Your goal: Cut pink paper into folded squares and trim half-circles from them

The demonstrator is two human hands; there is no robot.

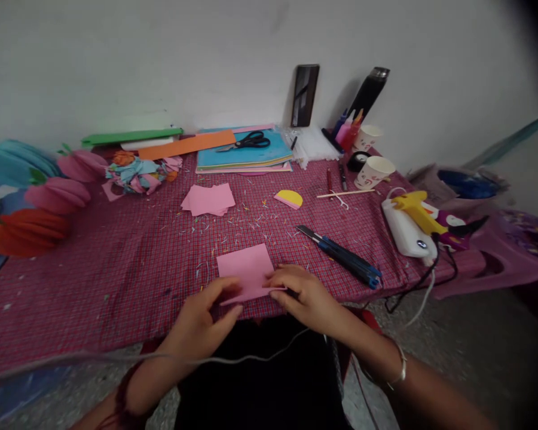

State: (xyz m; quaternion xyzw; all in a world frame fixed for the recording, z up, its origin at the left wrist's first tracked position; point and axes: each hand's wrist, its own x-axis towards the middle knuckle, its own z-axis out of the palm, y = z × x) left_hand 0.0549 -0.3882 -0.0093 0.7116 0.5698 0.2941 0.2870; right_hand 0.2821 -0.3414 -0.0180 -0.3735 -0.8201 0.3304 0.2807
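Probably a folding step, turning up the near edge. Starting with the left hand [201, 319]: at about 8 o'clock from a plain pink, four-sided sheet of thin card or paper [248, 263], with fingers curved over the left edge and thumb spread apart below; can't tell if really pinching or just steadying. Next along, the sheet itself, close to the 6 o'clock edge of a red checked tablecloth [138, 286]. Then, at about 4 o'clock from the sheet, the right hand [307, 298], with thumb and bent fingers closed on the near right corner.

For the next move, would call for squaring up left and right corners, then pressing a straight crease without letting the sheet skew. Only a judgement.

As to looks, left to right: straight along the left side, seemingly flat and uncreased across the far half, raised into a narrow lip along the near side, partly hidden under fingers at right. Matt, no marks visible.

Around the sheet: at 11 o'clock, loose pile of pink paper rectangles [210, 200]; at 1 o'clock, small yellow-and-pink paper half-discs [291, 196]; at 3 o'clock, long blue-and-black utility knife [345, 260], not touched by either hand.
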